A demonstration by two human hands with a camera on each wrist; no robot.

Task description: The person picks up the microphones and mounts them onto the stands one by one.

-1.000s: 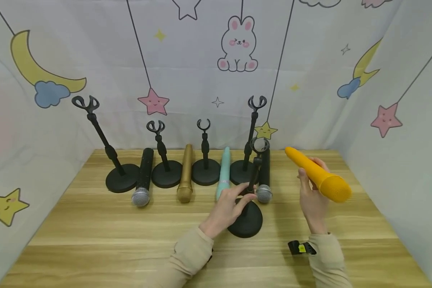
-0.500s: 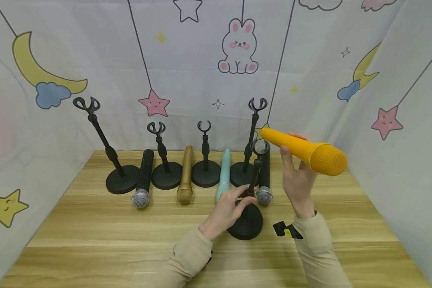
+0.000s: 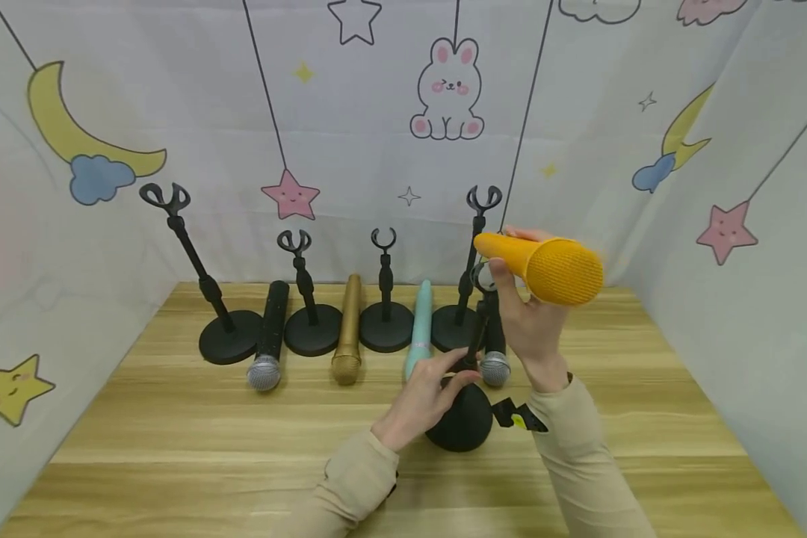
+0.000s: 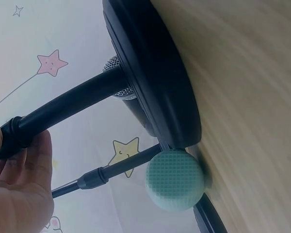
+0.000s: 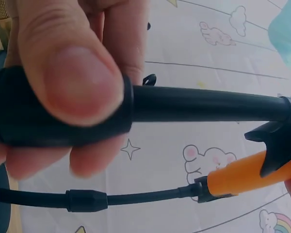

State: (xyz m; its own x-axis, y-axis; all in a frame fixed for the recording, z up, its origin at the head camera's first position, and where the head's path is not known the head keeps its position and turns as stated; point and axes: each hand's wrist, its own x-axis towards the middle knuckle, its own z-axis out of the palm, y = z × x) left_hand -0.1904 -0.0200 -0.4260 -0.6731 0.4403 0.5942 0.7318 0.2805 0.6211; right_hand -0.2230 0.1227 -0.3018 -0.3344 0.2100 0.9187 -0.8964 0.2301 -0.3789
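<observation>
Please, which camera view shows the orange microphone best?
The head view, because the orange microphone shows there from mesh to narrow end. The right wrist view shows only part of its handle; the left wrist view, none.

Behind the wooden table in front of you hangs a white cloth printed with stars, moons and a rabbit. On your left, a black microphone lies beside a tall stand; farther right, a gold microphone lies between two shorter stands.
</observation>
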